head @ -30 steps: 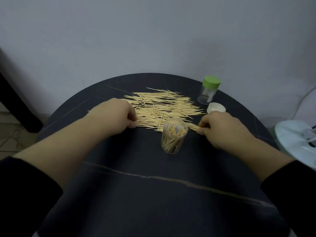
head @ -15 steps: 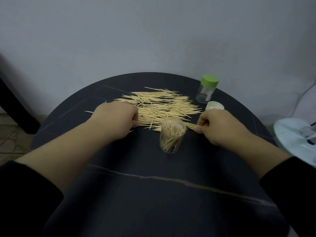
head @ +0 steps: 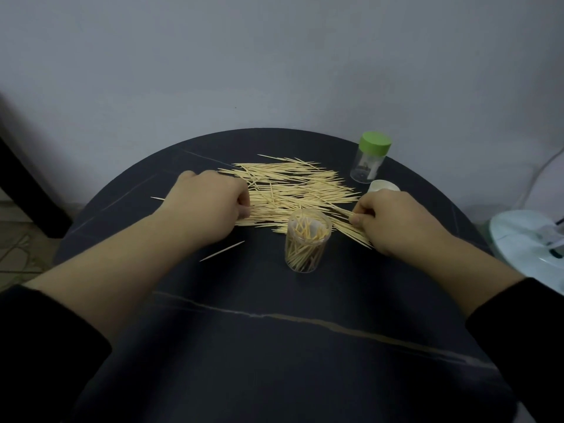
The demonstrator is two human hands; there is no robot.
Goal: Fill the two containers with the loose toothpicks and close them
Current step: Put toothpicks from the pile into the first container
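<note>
A heap of loose toothpicks (head: 293, 187) lies across the middle of the round dark table (head: 274, 346). In front of it stands an uncapped clear container (head: 306, 241), partly filled with toothpicks. My left hand (head: 207, 209) sits at the heap's left end, fingers curled onto toothpicks. My right hand (head: 393, 221) pinches a small bundle of toothpicks at the heap's right end, just right of the container. A second clear container with a green cap (head: 369, 157) stands at the back right. A white cap (head: 383, 186) lies behind my right hand, partly hidden.
One stray toothpick (head: 222, 251) lies in front of my left hand and another (head: 157, 198) to its left. A white round object (head: 531, 239) sits off the table's right edge. A pale wall rises close behind the table.
My right hand has drawn a bundle of toothpicks toward the front right. A single toothpick now lies loose in front of my left hand.
</note>
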